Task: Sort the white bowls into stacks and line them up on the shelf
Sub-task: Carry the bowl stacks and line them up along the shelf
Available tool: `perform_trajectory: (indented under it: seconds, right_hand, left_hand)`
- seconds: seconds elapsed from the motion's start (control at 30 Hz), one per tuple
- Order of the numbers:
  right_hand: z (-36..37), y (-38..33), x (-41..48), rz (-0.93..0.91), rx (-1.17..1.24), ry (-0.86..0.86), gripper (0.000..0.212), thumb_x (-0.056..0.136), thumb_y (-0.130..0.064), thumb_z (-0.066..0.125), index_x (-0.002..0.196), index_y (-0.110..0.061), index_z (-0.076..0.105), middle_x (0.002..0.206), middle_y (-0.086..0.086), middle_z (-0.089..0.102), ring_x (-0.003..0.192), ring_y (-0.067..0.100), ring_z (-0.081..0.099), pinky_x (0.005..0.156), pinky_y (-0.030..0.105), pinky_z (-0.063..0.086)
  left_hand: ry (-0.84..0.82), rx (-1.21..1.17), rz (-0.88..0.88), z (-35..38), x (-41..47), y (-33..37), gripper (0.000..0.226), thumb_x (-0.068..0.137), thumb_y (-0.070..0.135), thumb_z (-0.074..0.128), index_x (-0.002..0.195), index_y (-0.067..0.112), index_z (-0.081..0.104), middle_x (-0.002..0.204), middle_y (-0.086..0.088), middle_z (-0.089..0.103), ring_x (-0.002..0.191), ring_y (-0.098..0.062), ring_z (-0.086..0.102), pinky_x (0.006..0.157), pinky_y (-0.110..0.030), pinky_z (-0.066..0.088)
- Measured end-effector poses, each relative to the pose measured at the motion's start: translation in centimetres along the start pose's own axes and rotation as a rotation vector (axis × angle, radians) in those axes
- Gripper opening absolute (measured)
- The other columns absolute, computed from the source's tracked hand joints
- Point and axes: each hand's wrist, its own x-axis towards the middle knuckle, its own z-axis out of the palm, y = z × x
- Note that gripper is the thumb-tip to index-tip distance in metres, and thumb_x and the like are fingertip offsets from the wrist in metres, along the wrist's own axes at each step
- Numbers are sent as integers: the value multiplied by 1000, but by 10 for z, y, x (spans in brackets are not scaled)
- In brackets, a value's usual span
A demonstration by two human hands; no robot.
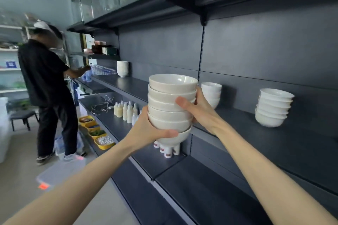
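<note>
I hold a tall stack of several white bowls [171,104] in the air in front of the dark shelf [274,144]. My left hand [146,129] grips the stack low on its left side, thumb curled under the bottom bowls. My right hand [197,107] wraps the stack's right side, thumb across the middle bowls. On the shelf behind stand a shorter stack of white bowls [212,95], partly hidden by my right hand, and another stack of several white bowls [272,107] further right. A tall white stack [122,68] stands far left on the same shelf.
A person in black [47,87] stands at the left by the shelving. The lower shelf carries small bottles [126,111], white tubes [167,150] and cables. Yellow trays [97,133] sit on the bottom level. A plastic lid [60,171] lies on the floor.
</note>
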Motion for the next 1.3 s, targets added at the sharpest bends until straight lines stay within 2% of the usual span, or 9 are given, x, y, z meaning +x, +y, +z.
perform_trajectory:
  seconds: [0.07,0.13,0.23,0.4,0.53,0.7,0.97,1.2,1.3]
  right_hand:
    - [23,8,33,1,2,-22,82,67,-47,70,137,-29,30,119,-16,57,98,-5,58,69,17,50]
    - [44,19,68,-6,6,-41,78,68,-46,68,134,-31,30,115,-18,57,92,-8,58,59,11,49]
    - [75,40,127,-11,-6,-63,81,68,-47,67,137,-31,29,116,-18,57,94,-7,58,59,11,49]
    - [128,76,239,-4,1,-108,80,69,-46,71,136,-26,32,116,-15,57,96,-5,58,62,10,49]
    - [172,95,328,0,22,-133,81,70,-48,69,137,-25,30,113,-15,57,91,-6,59,56,11,49]
    - [222,113,436,-33,-26,-143,98,55,-62,70,136,-28,29,114,-17,57,88,-9,61,60,13,50]
    - [293,172,585,-3,-19,25,101,52,-65,70,137,-30,27,120,-15,56,107,7,59,88,40,52]
    - [306,214,692,59,-68,188,83,67,-51,67,136,-31,26,122,-13,53,106,2,55,88,35,51]
    - [306,233,734,65,-96,242,81,67,-50,66,136,-30,26,119,-16,53,101,-5,54,79,25,50]
  left_hand:
    - [26,3,-6,-33,18,-20,73,53,11,90,117,24,57,111,0,71,103,-12,67,84,-27,56]
    - [60,18,-8,-65,39,-43,85,48,24,93,124,19,55,115,-1,69,108,-16,65,92,-39,54]
    - [79,45,2,-112,75,-80,85,48,25,91,125,14,55,116,-5,69,109,-22,65,94,-48,52]
    - [129,49,20,-191,139,-134,81,50,21,90,124,14,57,115,-4,70,108,-20,66,92,-39,54]
    - [113,49,20,-261,193,-168,73,57,2,87,124,10,58,115,-7,70,108,-22,66,87,-33,55]
    - [105,51,59,-346,265,-216,76,58,10,88,127,11,56,119,-8,68,112,-26,64,93,-43,53]
    - [-28,54,49,-469,388,-316,79,59,13,90,129,16,53,120,-4,68,113,-20,63,96,-47,52]
    - [-184,-38,55,-519,500,-382,80,58,15,89,130,19,52,121,0,68,114,-15,63,95,-39,52]
    - [-223,-75,82,-529,546,-412,77,61,4,88,128,18,53,119,0,68,112,-12,64,89,-27,53]
